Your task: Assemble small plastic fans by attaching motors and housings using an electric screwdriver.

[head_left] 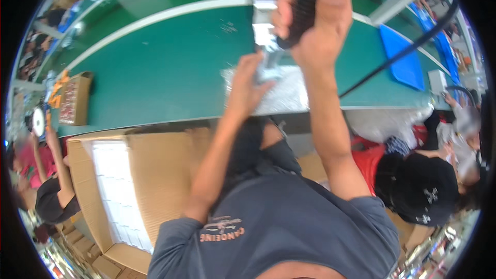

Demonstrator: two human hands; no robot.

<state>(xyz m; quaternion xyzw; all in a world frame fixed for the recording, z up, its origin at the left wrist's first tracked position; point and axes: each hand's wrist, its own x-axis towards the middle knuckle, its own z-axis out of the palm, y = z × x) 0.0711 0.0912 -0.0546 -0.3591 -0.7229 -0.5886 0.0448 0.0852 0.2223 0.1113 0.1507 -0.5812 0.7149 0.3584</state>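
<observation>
My right hand (pixel 323 26) is raised over the bench, its fingers wrapped round the thick handle of a black hand-held tool (pixel 306 13). The tool's working end is cut off or hidden, so its kind cannot be made out. Lower and to the left, my left hand (pixel 245 82) grips a small pale grey, shiny piece (pixel 268 64) between thumb and fingers. Beneath that piece lies a sheet of clear plastic wrap (pixel 289 93) at the bench's near edge. Just beyond are several white and silvery pieces (pixel 263 20) in a row.
A green bench (pixel 165 67) spans the front. On it are a blue tray (pixel 400 59) at right and a small carton (pixel 76 98) at left. A black cable (pixel 392 62) crosses the right side. An open cardboard box (pixel 160 175) with white boxes stands left. People sit on both sides.
</observation>
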